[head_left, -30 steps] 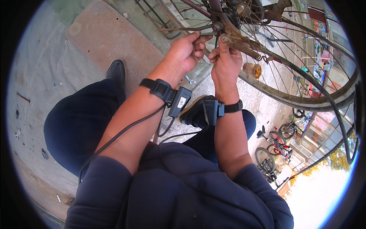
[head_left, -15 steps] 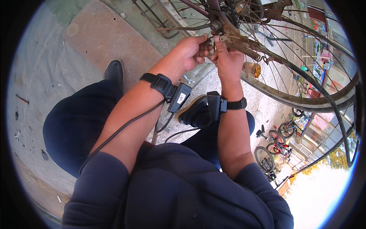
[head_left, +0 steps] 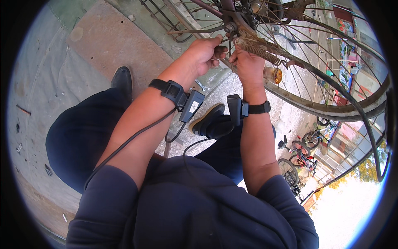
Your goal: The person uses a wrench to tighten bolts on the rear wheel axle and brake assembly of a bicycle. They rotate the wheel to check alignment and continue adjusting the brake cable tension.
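Observation:
Both hands are raised to the hub of a bicycle's wheel [head_left: 344, 111]. My left hand [head_left: 206, 54] is just below the axle nut [head_left: 229, 28], its thumb and forefinger drawn together and the other fingers curled. What sits in that pinch is too small to make out. Close beside it, my right hand [head_left: 250, 66] is closed under the rusty bracket, against the end of a coil spring [head_left: 261, 53]. Between the hands hangs a thin dark cable [head_left: 231, 43]. The right fingertips are at its lower part, but their grip is partly hidden.
A wrench [head_left: 200, 85] lies on the ground below my left wrist. A brownish board [head_left: 124, 41] is on the floor ahead, with small tools [head_left: 19, 148] at far left. A long black cable [head_left: 352, 97] bows across the wheel. Several bicycles [head_left: 300, 153] stand at right.
The hands have moved slightly apart. My right thumb has come down from the bracket, and the right wrist has shifted a little right. More of the dark cable shows between them.

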A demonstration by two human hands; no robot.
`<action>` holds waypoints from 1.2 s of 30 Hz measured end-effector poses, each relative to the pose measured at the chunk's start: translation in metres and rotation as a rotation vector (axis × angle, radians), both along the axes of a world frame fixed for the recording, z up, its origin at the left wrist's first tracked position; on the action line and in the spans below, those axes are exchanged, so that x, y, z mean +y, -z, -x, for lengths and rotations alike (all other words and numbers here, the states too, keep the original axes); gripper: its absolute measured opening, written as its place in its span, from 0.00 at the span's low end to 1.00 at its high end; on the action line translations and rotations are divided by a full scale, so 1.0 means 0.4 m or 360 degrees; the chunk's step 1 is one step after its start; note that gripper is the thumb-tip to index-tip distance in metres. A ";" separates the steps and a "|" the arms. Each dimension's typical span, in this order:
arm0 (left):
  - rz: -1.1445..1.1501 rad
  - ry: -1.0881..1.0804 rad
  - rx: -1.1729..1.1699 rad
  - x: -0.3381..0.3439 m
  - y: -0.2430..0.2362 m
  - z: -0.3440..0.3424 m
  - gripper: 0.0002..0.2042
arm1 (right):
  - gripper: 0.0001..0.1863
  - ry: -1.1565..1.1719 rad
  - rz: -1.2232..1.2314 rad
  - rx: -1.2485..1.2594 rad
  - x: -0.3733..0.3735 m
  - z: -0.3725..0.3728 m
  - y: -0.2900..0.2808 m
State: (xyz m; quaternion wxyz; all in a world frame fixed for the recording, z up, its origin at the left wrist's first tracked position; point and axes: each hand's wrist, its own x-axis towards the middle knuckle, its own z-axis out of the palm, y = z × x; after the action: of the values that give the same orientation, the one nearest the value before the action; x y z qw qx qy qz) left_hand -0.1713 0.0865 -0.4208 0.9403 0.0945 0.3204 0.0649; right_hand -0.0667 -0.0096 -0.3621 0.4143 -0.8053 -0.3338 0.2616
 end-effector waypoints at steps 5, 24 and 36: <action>-0.0055 -0.0098 0.0141 -0.013 0.004 0.001 0.10 | 0.08 0.0279 -0.0028 0.0220 -0.010 0.026 0.020; -0.1591 0.0128 0.0200 -0.134 -0.253 0.292 0.11 | 0.10 -0.0455 -0.0295 -0.0661 -0.171 0.217 -0.162; -0.1943 -0.0331 0.0282 -0.161 -0.427 0.516 0.08 | 0.05 -0.0963 -0.0657 -0.0279 -0.122 0.398 -0.350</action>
State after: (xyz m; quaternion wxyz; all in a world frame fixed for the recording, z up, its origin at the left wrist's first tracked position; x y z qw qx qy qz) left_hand -0.3779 0.0223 -0.2500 0.6754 0.5881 0.3099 0.3194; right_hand -0.2259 -0.0584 -0.2222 0.4416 -0.5891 -0.6365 0.2296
